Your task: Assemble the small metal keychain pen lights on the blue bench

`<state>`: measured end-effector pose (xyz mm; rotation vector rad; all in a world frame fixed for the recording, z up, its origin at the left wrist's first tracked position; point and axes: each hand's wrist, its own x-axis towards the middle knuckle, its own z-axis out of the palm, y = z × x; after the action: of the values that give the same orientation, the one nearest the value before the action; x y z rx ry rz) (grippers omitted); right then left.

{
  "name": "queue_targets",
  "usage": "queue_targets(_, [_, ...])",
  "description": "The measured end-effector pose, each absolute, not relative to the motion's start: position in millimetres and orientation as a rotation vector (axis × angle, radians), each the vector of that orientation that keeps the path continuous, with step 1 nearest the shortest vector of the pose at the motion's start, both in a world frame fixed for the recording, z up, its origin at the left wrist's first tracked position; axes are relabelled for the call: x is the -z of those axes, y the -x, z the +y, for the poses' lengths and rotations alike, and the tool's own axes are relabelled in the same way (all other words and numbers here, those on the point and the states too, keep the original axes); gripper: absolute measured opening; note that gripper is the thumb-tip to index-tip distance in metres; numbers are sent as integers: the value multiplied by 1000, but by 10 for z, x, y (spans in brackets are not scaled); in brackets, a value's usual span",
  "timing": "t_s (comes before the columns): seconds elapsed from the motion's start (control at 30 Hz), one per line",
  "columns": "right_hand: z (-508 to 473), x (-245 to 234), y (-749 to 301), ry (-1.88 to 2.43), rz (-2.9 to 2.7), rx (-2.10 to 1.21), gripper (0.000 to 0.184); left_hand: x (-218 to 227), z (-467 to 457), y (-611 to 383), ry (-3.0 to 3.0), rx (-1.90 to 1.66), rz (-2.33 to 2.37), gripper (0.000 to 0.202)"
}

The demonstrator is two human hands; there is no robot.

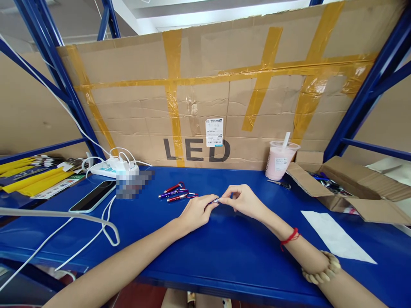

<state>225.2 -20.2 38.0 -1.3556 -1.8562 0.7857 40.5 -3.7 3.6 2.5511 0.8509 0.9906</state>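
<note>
My left hand [196, 214] is closed around a small penlight [214, 201], whose silvery end shows past the fingers; its body is mostly hidden. From the right, my right hand [241, 200] pinches that end between thumb and fingertips. Just left of my hands, a few similar penlights lie on the blue tabletop: a red penlight [175, 187] at the back, a purple penlight [169, 193] in the middle, and another red penlight [177, 198] in front. Small clips or loops are attached to their ends.
A phone [93, 196] and white cables lie left, near a power strip [109, 169]. At right are a pink drink cup [280, 160], a dark penlight-like item [278, 184], an open carton [340, 201] of small parts and white paper [337, 237]. Cardboard [144, 107] stands behind.
</note>
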Motion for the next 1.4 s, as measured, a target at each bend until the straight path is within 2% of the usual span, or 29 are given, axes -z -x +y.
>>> queue_targets(0.27, [-183,-396,-2196,1271,-1624,-1143,41,-62,2,-408,-2686,-1073,875,25])
queue_targets(0.5, [-187,-453,-2213,1277,-1571,-1152,42,-177,-41,-444,-2497,-1040,895,23])
queue_targets(0.6, [-158,-418,-2236,1261,-1653,-999,41,-187,-35,-459,-2452,-1043,944,20])
queue_targets(0.7, [-125,-377,-2269,1238,-1745,-709,38,-187,-31,-468,-2413,-1049,982,19])
queue_targets(0.87, [-125,-371,-2323,1184,-1890,-296,26,-188,-38,-469,-2399,-1038,977,18])
queue_targets(1.23, [-136,-400,-2368,1161,-2074,-90,16,-195,16,-444,-2454,-826,1096,23])
queue_targets(1.4, [-131,-379,-2375,1184,-2142,23,19,-167,48,-436,-2447,-808,1059,24])
